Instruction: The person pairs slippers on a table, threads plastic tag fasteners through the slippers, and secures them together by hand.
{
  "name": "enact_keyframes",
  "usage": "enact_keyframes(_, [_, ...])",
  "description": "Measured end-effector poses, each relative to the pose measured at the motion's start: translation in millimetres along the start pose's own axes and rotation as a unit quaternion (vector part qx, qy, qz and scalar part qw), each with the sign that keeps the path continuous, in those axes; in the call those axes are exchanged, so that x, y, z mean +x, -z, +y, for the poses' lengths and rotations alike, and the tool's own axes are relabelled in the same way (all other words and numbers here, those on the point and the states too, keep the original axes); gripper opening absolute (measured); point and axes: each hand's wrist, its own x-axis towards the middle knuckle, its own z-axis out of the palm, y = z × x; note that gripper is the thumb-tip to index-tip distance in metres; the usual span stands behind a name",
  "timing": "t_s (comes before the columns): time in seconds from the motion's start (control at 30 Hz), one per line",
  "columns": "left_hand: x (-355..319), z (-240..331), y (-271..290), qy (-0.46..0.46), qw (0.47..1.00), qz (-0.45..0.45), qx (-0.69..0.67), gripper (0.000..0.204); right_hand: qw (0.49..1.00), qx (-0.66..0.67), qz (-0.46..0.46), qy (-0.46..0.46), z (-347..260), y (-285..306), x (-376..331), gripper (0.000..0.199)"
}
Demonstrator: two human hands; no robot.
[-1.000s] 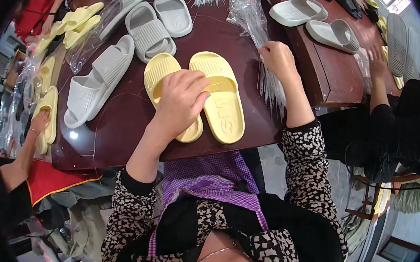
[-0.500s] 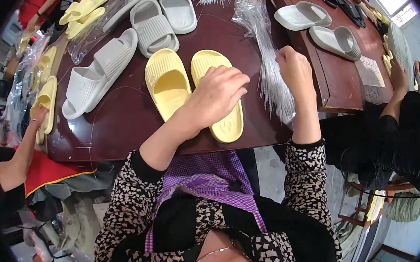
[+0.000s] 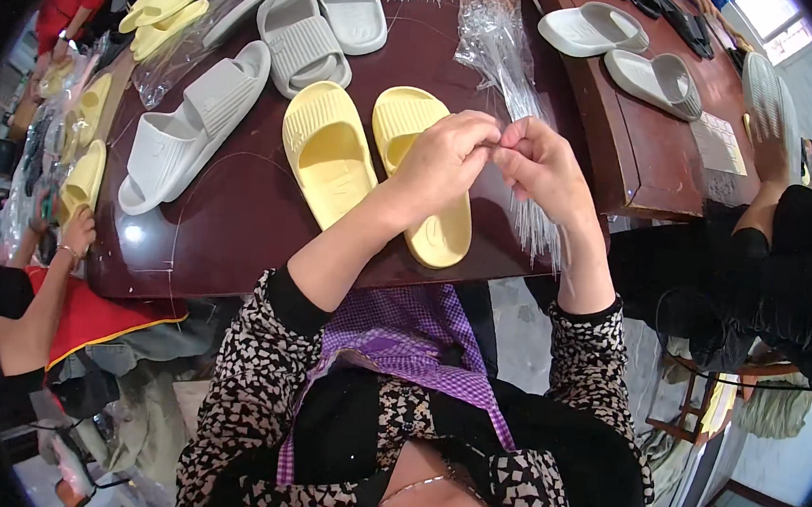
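Note:
Two yellow slide slippers lie side by side at the table's near edge, the left one (image 3: 330,150) fully in view. My left hand (image 3: 441,165) is above the right slipper (image 3: 441,242) and hides part of its strap. Fingertip to fingertip with it is my right hand (image 3: 547,169), just right of that slipper. Both hands are closed in a pinch; whatever is between the fingers is too fine to make out. Beneath and beyond my right hand lies a bundle of thin, clear-white plastic strands (image 3: 538,231), its far part inside a clear bag (image 3: 488,29).
Grey slides (image 3: 190,128) lie at the left and back of the dark red table (image 3: 222,262). More grey slides (image 3: 590,28) rest on the brown table at right. Co-workers handle slippers on both sides, one hand (image 3: 80,230) at left, another (image 3: 771,160) at right.
My right hand has come left and my left hand has moved slightly up and right, so their fingertips now meet. At left, the co-worker's yellow slipper has shifted.

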Motion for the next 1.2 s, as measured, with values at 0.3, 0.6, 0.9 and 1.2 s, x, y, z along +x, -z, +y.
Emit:
enact_keyframes(0.3, [-7.3,1.2,8.2,-0.027,0.994,-0.009,0.102,0.010,0.997,0.046,-0.067,-0.003,6.0,12.0,7.1,0.012])
enact_keyframes(0.6, [-30.3,9.9,21.0,0.057,0.998,-0.029,0.012,0.009,0.766,-0.564,0.037,0.305,45.2,18.7,46.8,0.034])
enact_keyframes(0.9, [-77.6,22.8,51.5,0.190,0.947,0.041,-0.257,0.005,0.815,-0.535,0.022,0.220,76.3,45.5,80.6,0.036])
enact_keyframes(1.2, [-116.6,43.3,100.8,0.405,0.793,0.115,-0.441,0.004,0.806,-0.508,0.080,0.293,29.6,39.6,68.2,0.027])
